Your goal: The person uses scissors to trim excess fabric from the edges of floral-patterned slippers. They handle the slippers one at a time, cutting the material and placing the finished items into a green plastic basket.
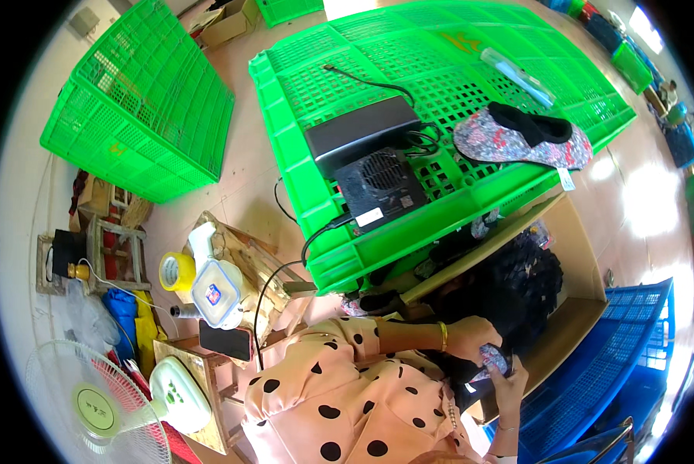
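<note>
Over the edge of an open cardboard box [581, 259], my two hands meet at a floral slipper [492, 359], mostly covered by fingers. My left hand [474, 338], below a gold bracelet, is closed on its upper side. From below, my right hand [509, 383] pinches its lower part between thumb and fingers. A pile of black items [529, 278] fills the box beside my hands. A whole floral slipper with black lining [521, 139] lies on an upturned green crate [285, 166], with a white tag hanging from it.
A black power unit [382, 189] with cables sits on the green crate. To the left stand another green crate [146, 116], a wooden stool with a lidded container [216, 294] and yellow tape [178, 271], a phone [226, 342] and a fan [96, 410]. Blue crates [594, 363] stand at right.
</note>
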### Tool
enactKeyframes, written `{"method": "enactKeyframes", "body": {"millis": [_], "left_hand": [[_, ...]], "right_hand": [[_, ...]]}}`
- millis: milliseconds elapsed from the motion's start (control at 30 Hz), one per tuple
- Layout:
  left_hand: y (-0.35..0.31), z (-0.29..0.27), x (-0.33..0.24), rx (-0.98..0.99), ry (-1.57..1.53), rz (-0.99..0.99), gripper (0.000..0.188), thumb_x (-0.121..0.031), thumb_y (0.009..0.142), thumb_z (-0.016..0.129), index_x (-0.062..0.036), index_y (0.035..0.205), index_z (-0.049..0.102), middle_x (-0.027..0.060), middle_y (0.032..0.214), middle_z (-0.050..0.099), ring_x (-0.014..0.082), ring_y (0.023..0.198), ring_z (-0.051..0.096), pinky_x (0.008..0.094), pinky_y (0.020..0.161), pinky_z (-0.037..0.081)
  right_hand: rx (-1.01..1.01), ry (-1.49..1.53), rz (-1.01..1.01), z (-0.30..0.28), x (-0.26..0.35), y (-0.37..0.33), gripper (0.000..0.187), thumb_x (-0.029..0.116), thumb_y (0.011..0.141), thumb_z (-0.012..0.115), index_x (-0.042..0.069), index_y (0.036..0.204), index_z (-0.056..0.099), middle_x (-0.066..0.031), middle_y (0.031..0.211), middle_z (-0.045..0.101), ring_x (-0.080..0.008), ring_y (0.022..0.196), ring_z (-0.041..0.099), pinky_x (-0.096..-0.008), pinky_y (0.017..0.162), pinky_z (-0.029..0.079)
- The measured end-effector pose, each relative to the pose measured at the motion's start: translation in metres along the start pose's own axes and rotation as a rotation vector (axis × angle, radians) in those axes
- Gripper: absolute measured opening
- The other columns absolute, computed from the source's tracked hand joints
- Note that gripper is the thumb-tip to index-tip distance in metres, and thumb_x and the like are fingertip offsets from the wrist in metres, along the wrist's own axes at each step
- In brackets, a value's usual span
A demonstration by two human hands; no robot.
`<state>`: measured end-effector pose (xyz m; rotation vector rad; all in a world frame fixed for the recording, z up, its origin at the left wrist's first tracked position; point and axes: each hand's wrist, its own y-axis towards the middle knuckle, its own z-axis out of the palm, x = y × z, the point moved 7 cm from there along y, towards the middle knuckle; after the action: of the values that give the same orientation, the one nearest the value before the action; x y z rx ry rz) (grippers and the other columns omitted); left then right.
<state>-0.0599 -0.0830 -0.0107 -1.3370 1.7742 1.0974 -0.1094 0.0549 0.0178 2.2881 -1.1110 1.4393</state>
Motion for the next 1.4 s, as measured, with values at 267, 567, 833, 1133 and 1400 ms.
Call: {"method": "enactKeyframes", "body": {"millis": [267,567,833,1133,1400], "left_hand": [[0.020,-0.007,-0.003,-0.349,0.237,0.065,0.023,-0.008,0.069,0.068,-0.0110,0.088,0.056,0.0047,0.083,0.058,0.0268,0.084,0.058,0.0378,0.070,0.051],[0.018,0.002,-0.005,-0.307,0.301,0.161,0.021,-0.013,0.073,0.068,-0.0110,0.089,0.055,0.0053,0.084,0.058,0.0268,0.085,0.058,0.0396,0.074,0.048],[0.021,0.021,-0.001,0.114,0.068,0.308,0.016,-0.006,0.072,0.063,-0.0102,0.085,0.055,0.0094,0.085,0.055,0.0320,0.087,0.056,0.0417,0.076,0.047],[0.082,0.032,-0.009,-0.448,0.118,0.202,0.022,0.007,0.055,0.059,-0.0035,0.072,0.050,0.0127,0.070,0.050,0.0336,0.065,0.054,0.0384,0.058,0.044],[0.075,0.072,0.001,0.028,0.232,0.116,0.031,0.006,0.063,0.070,-0.0078,0.084,0.052,0.0081,0.083,0.054,0.0297,0.082,0.058,0.0394,0.066,0.049]], "right_hand": [[-0.305,-0.611,-0.163,-0.006,0.001,0.011,0.022,0.010,0.077,0.073,0.002,0.076,0.052,-0.0159,0.064,0.050,-0.0265,0.055,0.048,-0.0348,0.054,0.042],[-0.205,-0.409,-0.108,-0.004,0.022,-0.020,0.019,0.008,0.077,0.077,0.000,0.086,0.062,-0.0141,0.065,0.054,-0.0211,0.056,0.052,-0.0335,0.056,0.044],[-0.430,-0.631,-0.136,-0.012,-0.036,-0.047,0.035,0.000,0.075,0.070,0.003,0.108,0.057,-0.0206,0.083,0.064,-0.0405,0.070,0.064,-0.0440,0.062,0.050],[-0.720,-0.273,0.010,-0.059,-0.063,-0.040,0.038,0.000,0.075,0.071,0.004,0.109,0.055,-0.0156,0.094,0.067,-0.0301,0.082,0.070,-0.0331,0.072,0.054],[-0.758,0.153,0.144,-0.041,-0.143,-0.053,0.036,-0.007,0.075,0.065,0.001,0.107,0.050,-0.0116,0.099,0.067,-0.0153,0.077,0.065,-0.0250,0.074,0.051]]}}
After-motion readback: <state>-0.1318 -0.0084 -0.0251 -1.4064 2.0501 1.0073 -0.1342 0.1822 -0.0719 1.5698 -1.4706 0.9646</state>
